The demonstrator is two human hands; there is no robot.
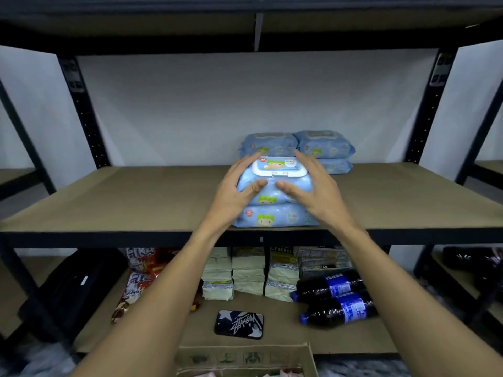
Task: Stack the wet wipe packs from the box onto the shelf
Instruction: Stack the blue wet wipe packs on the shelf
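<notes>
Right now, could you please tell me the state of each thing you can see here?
lower pack, lying flat on shelf.
top pack, stacked on lower pack, lid closed.
left hand, spread, touching top pack.
right hand, spread, touching top pack.
Pepsi bottles, lying sideways, capped.
box, open.

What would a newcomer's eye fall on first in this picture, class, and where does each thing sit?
First, the left hand and right hand pressing either side of the top wet wipe pack on a blue stack at the front edge of the middle shelf. Behind it, more blue packs stand stacked near the wall. Below, two dark Pepsi bottles lie on the lower shelf, at right.
</notes>
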